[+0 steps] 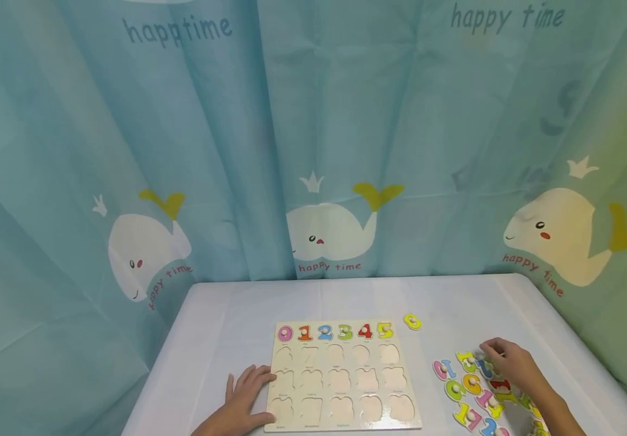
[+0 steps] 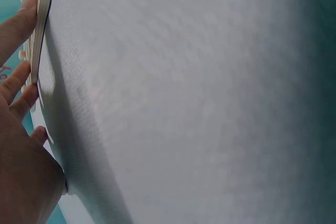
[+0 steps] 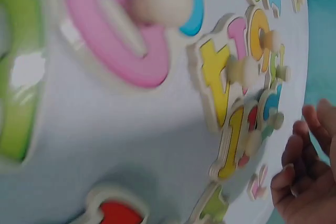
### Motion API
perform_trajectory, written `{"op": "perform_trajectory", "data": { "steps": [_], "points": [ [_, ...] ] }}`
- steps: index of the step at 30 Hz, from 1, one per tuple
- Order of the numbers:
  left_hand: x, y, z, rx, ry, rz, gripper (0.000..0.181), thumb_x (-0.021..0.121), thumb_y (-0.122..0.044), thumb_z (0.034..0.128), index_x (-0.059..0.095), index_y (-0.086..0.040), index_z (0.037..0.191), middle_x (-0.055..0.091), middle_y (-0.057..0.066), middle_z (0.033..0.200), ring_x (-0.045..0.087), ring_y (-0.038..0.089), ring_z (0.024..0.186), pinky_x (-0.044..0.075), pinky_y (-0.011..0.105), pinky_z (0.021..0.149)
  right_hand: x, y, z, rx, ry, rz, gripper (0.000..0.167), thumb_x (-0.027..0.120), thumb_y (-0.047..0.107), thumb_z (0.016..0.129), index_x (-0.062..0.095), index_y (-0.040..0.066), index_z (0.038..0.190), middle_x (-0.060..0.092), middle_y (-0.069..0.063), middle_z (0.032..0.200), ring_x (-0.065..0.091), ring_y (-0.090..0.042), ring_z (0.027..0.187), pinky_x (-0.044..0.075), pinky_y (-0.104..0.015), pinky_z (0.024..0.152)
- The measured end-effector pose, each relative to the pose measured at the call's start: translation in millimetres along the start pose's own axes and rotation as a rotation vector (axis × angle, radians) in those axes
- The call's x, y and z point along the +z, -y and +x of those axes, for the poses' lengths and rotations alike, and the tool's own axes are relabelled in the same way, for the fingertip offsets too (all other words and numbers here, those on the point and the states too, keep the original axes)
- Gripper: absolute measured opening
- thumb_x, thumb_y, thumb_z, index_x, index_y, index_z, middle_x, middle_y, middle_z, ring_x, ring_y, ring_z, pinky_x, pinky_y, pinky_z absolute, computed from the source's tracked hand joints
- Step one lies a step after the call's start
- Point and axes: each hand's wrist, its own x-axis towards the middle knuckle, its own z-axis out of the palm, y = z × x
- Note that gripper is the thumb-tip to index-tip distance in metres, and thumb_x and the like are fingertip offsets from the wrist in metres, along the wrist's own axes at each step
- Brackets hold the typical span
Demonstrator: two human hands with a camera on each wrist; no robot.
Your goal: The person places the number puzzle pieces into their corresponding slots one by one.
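A wooden number board [image 1: 321, 422] lies flat with 0 to 5 in its top row and empty recesses below. The left hand [image 1: 244, 399] rests at its left edge, thumb and fingers spread; in the left wrist view that hand [image 2: 23, 129] touches the side of the board [image 2: 43, 24]. Above the loose number pieces on the right is the right hand [image 1: 517, 366], fingers loosely bent, nothing visible in them. The right wrist view has this hand [image 3: 310, 171] beside pieces with round knobs, including a pink piece [image 3: 86, 14] and a yellow-and-pink one [image 3: 214, 74].
A yellow number piece [image 1: 412, 321] lies alone beyond the board's top right corner. Several other pieces, such as an orange one [image 1: 471, 383] and a green one [image 1: 455, 390], are spread on the white table [image 1: 237, 321]. A blue whale-print curtain [image 1: 226, 151] hangs behind the table.
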Motion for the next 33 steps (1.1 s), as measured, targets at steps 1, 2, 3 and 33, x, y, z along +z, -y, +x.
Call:
{"op": "perform_trajectory", "data": {
  "steps": [1, 2, 3, 33],
  "points": [
    [-0.4, 0.0, 0.0, -0.004, 0.002, -0.002, 0.067, 0.072, -0.042, 0.0768, 0.048, -0.004, 0.127, 0.039, 0.02, 0.135, 0.02, 0.055, 0.127, -0.007, 0.078, 0.086, -0.8, -0.2, -1.9, -0.014, 0.017, 0.009, 0.043, 0.054, 0.037, 0.094, 0.06, -0.005, 0.104, 0.061, -0.01, 0.089, 0.055, -0.022, 0.079, 0.049, -0.037, 0.065],
    [-0.7, -0.4, 0.2, -0.014, 0.003, -0.002, 0.067, 0.072, -0.043, 0.0769, 0.048, -0.005, 0.127, 0.039, 0.019, 0.135, 0.019, 0.055, 0.127, -0.007, 0.077, 0.087, -1.3, 0.3, -4.0, -0.029, 0.039, 0.023, 0.038, 0.057, 0.035, 0.093, 0.062, -0.003, 0.101, 0.06, -0.006, 0.086, 0.054, -0.02, 0.076, 0.049, -0.034, 0.063],
    [-1.1, -0.9, 0.6, -0.02, 0.006, 0.0, 0.067, 0.072, -0.043, 0.077, 0.048, -0.005, 0.127, 0.038, 0.019, 0.136, 0.019, 0.055, 0.127, -0.007, 0.077, 0.087, -1.8, 1.2, -6.6, -0.056, 0.061, 0.036, 0.034, 0.059, 0.032, 0.092, 0.063, -0.001, 0.099, 0.059, -0.004, 0.084, 0.053, -0.018, 0.074, 0.048, -0.032, 0.061],
    [-1.9, -3.4, -3.4, -0.006, -0.003, -0.015, 0.066, 0.071, -0.041, 0.0782, 0.048, -0.004, 0.128, 0.039, 0.02, 0.136, 0.019, 0.054, 0.128, -0.009, 0.076, 0.088, 50.8, 64.4, -3.2, -0.301, 0.104, 0.104, 0.017, 0.066, 0.018, 0.088, 0.063, 0.003, 0.093, 0.054, 0.002, 0.074, 0.048, -0.008, 0.064, 0.044, -0.025, 0.054]
  ]
}}
